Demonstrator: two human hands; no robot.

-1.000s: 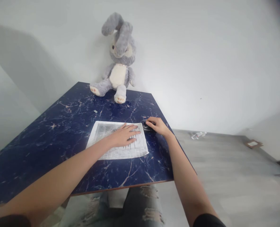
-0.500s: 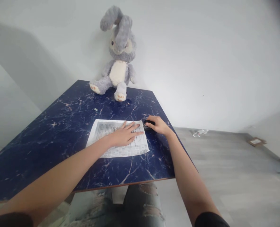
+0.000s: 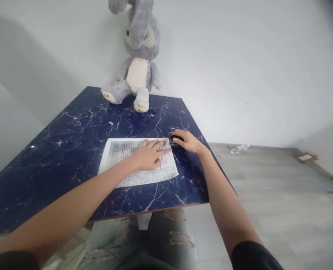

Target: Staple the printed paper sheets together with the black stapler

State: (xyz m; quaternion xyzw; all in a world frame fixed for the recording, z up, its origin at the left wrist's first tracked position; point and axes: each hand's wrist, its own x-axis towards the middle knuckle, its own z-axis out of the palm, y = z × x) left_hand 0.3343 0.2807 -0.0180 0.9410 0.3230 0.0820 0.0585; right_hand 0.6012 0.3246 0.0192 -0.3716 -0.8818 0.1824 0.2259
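While flat on printed paper (image 3: 114, 161), left hand (image 3: 147, 158) (fingers (image 3: 165, 151) splayed)

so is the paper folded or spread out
Spread flat: the paper lies open on the blue table, left hand pressed on it.

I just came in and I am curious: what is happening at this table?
A person lays the left hand flat on a printed sheet on the dark blue table. The right hand curls its fingers over a small black object at the sheet's far right corner; what it is I cannot tell. A grey plush rabbit sits at the table's far edge, against the wall.
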